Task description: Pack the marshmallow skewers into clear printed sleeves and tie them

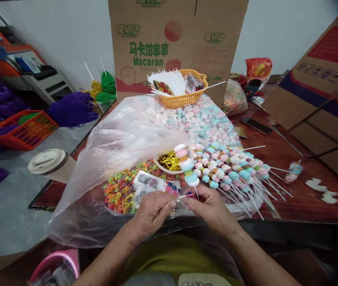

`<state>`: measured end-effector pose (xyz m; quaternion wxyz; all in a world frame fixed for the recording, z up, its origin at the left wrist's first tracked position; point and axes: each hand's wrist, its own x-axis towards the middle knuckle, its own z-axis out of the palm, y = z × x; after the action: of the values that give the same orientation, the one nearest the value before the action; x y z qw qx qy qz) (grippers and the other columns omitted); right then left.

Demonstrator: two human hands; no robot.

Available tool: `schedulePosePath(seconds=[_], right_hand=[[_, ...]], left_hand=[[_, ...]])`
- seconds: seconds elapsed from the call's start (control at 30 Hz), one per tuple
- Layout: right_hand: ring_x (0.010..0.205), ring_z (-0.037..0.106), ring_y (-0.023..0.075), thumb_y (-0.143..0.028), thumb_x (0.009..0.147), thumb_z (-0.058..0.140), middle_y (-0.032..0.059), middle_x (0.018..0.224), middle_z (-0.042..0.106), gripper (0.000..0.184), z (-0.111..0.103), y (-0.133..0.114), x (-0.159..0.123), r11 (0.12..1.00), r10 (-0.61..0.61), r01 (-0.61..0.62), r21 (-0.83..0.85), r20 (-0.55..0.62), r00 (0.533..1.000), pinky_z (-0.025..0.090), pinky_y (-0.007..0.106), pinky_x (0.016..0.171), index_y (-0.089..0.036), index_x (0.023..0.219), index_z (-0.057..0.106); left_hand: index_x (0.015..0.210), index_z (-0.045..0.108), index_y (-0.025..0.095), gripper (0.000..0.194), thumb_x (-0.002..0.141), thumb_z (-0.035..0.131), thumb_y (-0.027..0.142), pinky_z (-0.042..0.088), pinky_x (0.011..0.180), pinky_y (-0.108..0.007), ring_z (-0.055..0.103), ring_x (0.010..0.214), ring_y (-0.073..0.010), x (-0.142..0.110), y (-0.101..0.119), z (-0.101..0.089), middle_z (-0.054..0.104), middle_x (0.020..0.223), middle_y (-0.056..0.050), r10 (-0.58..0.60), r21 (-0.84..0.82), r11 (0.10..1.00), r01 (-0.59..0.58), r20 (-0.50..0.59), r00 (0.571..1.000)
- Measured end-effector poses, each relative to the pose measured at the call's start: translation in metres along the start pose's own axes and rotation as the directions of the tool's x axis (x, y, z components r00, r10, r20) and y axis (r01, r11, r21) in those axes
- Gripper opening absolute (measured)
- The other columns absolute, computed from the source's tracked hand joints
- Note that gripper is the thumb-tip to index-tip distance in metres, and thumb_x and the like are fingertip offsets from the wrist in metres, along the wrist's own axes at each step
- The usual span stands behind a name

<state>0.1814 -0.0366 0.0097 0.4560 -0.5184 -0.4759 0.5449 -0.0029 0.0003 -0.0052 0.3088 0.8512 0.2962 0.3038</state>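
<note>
My right hand (209,204) pinches the stick of a marshmallow skewer (189,169), which stands nearly upright with white, pink and blue marshmallows. A small pink and white strip (189,195), perhaps a label, lies between the fingertips of both hands. My left hand (155,208) is closed at the strip's left end, with its fingertips pressed together. Right behind the left hand are printed labels with square codes (148,181), lying on colourful cereal rings (118,194). Many finished-looking marshmallow skewers (231,167) lie piled to the right, sticks toward me.
Behind the hands, a clear plastic bag (118,131) spreads beside loose marshmallows (207,119). A bowl of gold twist ties (170,161) and an orange basket of white sticks (183,99) stand farther back. A lidded cup (51,163) is left, a phone (256,125) right.
</note>
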Motion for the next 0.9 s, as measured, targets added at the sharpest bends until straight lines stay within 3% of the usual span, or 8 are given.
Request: schedulePosePath(seconds=[0.1,0.17,0.27,0.33,0.43,0.57,0.73,0.9], right_hand=[[0.051,0.043,0.0086,-0.041,0.073,0.061,-0.003,0.057,0.051,0.026,0.015,0.006,0.008,0.998,-0.05,0.053,0.027,-0.093,0.994,0.036,0.021,0.047,-0.015,0.073,0.06],[0.049,0.039,0.008,-0.042,0.073,0.06,-0.0041,0.052,0.046,0.029,0.014,0.009,0.012,0.998,-0.067,0.064,-0.026,-0.159,0.985,0.032,0.02,0.045,-0.016,0.063,0.055],[0.048,0.039,0.0082,-0.044,0.075,0.058,-0.0041,0.05,0.044,0.033,-0.002,0.01,0.011,0.977,-0.122,0.081,-0.198,-0.207,0.971,0.032,0.02,0.044,-0.016,0.058,0.05],[0.051,0.044,0.0097,-0.04,0.077,0.056,-0.0025,0.056,0.05,0.026,-0.021,0.007,0.005,0.905,-0.247,0.146,-0.399,-0.214,0.945,0.037,0.021,0.047,-0.016,0.066,0.055],[0.066,0.056,0.0139,-0.025,0.082,0.052,0.0018,0.074,0.062,0.011,-0.052,0.001,-0.01,0.669,-0.498,0.314,-0.674,-0.093,0.862,0.045,0.023,0.06,-0.019,0.086,0.06],[0.078,0.063,0.0166,-0.013,0.081,0.052,0.0038,0.084,0.066,0.024,-0.077,-0.003,-0.024,0.418,-0.647,0.467,-0.779,0.105,0.755,0.049,0.026,0.068,-0.023,0.101,0.059],[0.081,0.063,0.0162,-0.014,0.082,0.049,0.006,0.089,0.066,0.029,-0.093,0.003,-0.029,0.253,-0.619,0.46,-0.851,0.223,0.753,0.05,0.028,0.075,-0.022,0.107,0.06],[0.07,0.058,0.0133,-0.011,0.083,0.045,0.0054,0.08,0.063,0.029,-0.103,-0.001,-0.034,0.113,-0.509,0.506,-0.855,0.388,0.769,0.046,0.023,0.062,-0.021,0.105,0.061]], left_hand=[[0.089,0.062,0.015,0.023,0.087,0.045,0.03,0.043,0.058,-0.02,0.058,0.061,-0.0113,-0.004,0.001,0.007,0.065,0.07,-0.002,-0.196,-0.155,0.97,0.189,-0.033,0.98],[0.087,0.061,0.014,0.021,0.083,0.052,0.032,0.044,0.057,-0.019,0.057,0.06,-0.0111,-0.007,0.0,0.01,0.065,0.07,-0.002,-0.258,-0.18,0.954,0.241,-0.077,0.963],[0.075,0.062,0.015,0.025,0.086,0.048,0.031,0.044,0.059,-0.02,0.058,0.06,-0.0117,-0.011,-0.005,0.009,0.065,0.066,-0.002,-0.27,-0.152,0.956,0.25,-0.125,0.955],[0.078,0.064,0.015,0.027,0.087,0.045,0.031,0.046,0.062,-0.022,0.06,0.065,-0.0132,-0.014,-0.011,0.005,0.067,0.07,-0.004,-0.277,-0.153,0.955,0.254,-0.156,0.948],[0.086,0.065,0.016,0.027,0.088,0.043,0.032,0.047,0.066,-0.025,0.061,0.07,-0.0147,-0.018,-0.019,-0.005,0.068,0.076,-0.005,-0.203,-0.147,0.974,0.175,-0.205,0.957],[0.091,0.066,0.018,0.026,0.088,0.044,0.031,0.046,0.066,-0.027,0.06,0.068,-0.0146,-0.016,-0.022,-0.014,0.068,0.074,-0.005,-0.084,-0.107,0.992,0.061,-0.223,0.971],[0.089,0.065,0.017,0.03,0.089,0.041,0.033,0.045,0.066,-0.027,0.059,0.066,-0.0146,-0.013,-0.018,-0.019,0.068,0.075,-0.005,-0.085,-0.066,0.995,0.073,-0.208,0.974],[0.086,0.064,0.018,0.026,0.09,0.04,0.026,0.042,0.07,-0.027,0.059,0.067,-0.0131,-0.006,-0.016,-0.021,0.069,0.077,-0.003,0.002,0.103,0.995,0.009,-0.104,0.995]])
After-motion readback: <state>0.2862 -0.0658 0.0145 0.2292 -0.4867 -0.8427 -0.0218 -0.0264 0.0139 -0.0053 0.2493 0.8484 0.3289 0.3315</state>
